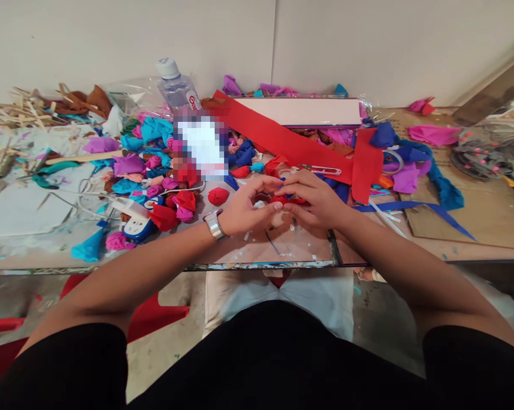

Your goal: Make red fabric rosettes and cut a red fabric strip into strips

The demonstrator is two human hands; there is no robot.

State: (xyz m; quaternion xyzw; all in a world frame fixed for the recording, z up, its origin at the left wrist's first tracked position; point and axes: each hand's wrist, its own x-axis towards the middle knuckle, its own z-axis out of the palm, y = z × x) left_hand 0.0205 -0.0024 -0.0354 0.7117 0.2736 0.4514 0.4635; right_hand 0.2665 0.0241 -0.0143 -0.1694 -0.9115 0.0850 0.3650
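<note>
My left hand and my right hand meet over the near part of the table. Between their fingertips they hold a small piece of red crepe paper, largely hidden by the fingers. The left wrist wears a metal watch. A red crumpled paper ball lies just left of my left hand. Beyond both hands stretches a long red crepe strip, with a shorter red piece at its right end. A slim utility knife rests on the red paper, close behind my right fingers.
Many coloured paper bundles cover the left middle. Among them are a water bottle, a blue-and-white power strip and teal-handled pliers. A blue strip crosses cardboard on the right. The table's front edge runs before me.
</note>
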